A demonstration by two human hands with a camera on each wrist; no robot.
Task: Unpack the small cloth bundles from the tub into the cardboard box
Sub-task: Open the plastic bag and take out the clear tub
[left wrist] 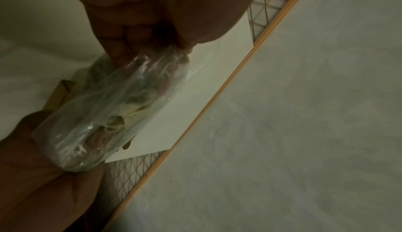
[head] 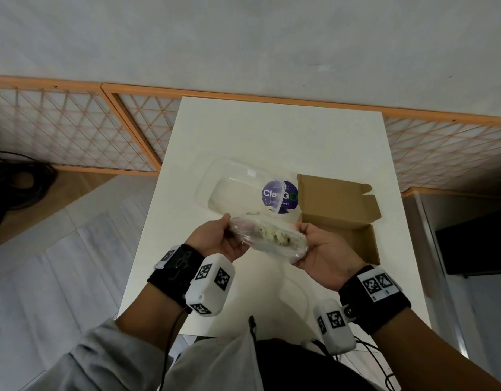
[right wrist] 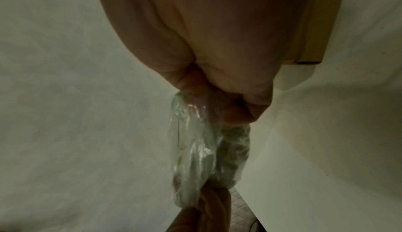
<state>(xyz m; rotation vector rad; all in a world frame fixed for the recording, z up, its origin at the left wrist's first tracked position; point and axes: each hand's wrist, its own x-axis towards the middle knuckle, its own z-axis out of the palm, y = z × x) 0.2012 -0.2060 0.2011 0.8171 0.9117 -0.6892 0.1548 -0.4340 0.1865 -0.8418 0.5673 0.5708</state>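
- Nearest: left hand [head: 215, 241] and right hand [head: 321, 249] raised above the near part of the white surface [head: 272, 131], each gripping one end of a clear plastic bag [head: 267, 237], fingers curled round it.
- Inside the bag: pale cloth bundles [head: 274, 235], crumpled together; number impossible to tell through the wrinkled film.
- Held taut at both ends, probably to find or work open the mouth of the bag before anything can be taken out.
- Just beyond the hands: clear tub [head: 243, 190] with a purple round label, lying on the surface; possibly a scrap of cloth left inside, though glare makes that uncertain.
- Right of the tub, touching or nearly so: open cardboard box [head: 339, 204], flaps up, placed close so the transfer is short.
- No bundle visible in the box yet.
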